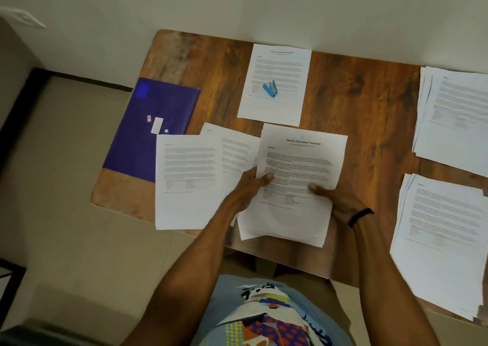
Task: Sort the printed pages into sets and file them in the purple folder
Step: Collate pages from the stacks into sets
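I hold a stack of printed pages [295, 176], its top sheet headed "Sample Education Transcript", above the near middle of the wooden table [356, 102]. My left hand [250, 187] grips the stack's left edge with the thumb on top. My right hand [340, 200] grips its right side, thumb on the top sheet. The purple folder [153, 123] lies shut at the table's left edge. More pages [187, 181] lie beside it, partly over its corner, with another sheet [237, 150] tucked between them and my stack.
A single page [274, 84] lies at the back with a blue stapler [270, 88] on it. Two piles of pages sit on the right, one at the back [454, 118] and one nearer [443, 240]. A wall runs behind the table.
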`<state>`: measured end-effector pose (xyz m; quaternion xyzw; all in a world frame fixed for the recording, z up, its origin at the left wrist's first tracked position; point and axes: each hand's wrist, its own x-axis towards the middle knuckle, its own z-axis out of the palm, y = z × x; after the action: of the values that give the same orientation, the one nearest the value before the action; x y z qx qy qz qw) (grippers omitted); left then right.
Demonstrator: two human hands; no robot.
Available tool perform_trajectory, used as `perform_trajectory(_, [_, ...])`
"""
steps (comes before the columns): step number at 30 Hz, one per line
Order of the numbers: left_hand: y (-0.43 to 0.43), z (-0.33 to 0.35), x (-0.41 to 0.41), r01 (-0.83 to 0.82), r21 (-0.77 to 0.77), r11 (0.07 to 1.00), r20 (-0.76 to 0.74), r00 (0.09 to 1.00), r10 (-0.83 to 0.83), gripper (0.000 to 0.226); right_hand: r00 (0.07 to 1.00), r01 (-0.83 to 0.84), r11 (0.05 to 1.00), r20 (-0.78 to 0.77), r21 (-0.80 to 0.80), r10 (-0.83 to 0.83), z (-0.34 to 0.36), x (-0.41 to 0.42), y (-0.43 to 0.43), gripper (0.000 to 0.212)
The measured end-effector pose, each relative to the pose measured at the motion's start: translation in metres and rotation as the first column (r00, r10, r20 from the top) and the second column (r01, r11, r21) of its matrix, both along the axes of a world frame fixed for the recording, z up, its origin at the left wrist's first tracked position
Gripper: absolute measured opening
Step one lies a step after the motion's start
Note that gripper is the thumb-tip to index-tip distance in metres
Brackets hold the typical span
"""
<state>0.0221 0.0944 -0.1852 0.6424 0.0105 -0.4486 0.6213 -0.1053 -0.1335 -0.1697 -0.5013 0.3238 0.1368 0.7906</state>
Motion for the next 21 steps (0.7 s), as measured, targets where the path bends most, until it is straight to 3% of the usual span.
perform_trajectory(5, [-0.002,-0.005,0.005,0.052,0.130,0.990,0.019,0.998,-0.055,0.024,0.992,0.088,0.981,-0.072,-0.170,-0.102,-0.011,-0.014,-0.018,0.058])
perform_trajectory(9, [0.007,-0.022,0.011,-0.041,0.412,0.910,0.282,0.956,-0.085,0.015,0.979,0.114,0.930,-0.119,-0.349,-0.164,-0.014,-0.044,-0.056,0.059])
perform_trajectory(13, [0.013,-0.032,0.016,-0.159,0.601,0.784,0.484,0.853,-0.198,0.030,0.916,0.097,0.808,-0.265,-0.582,-0.300,-0.012,-0.062,-0.075,0.060])
perform_trajectory(17, [0.004,-0.037,0.025,-0.176,0.720,0.671,0.493,0.810,-0.316,0.059,0.871,0.115,0.801,-0.329,-0.588,-0.366,-0.024,-0.070,-0.078,0.062])
perform_trajectory(21, [-0.002,-0.039,0.030,-0.146,0.812,0.565,0.452,0.770,-0.450,0.057,0.894,0.114,0.799,-0.291,-0.590,-0.342,-0.021,-0.068,-0.067,0.064])
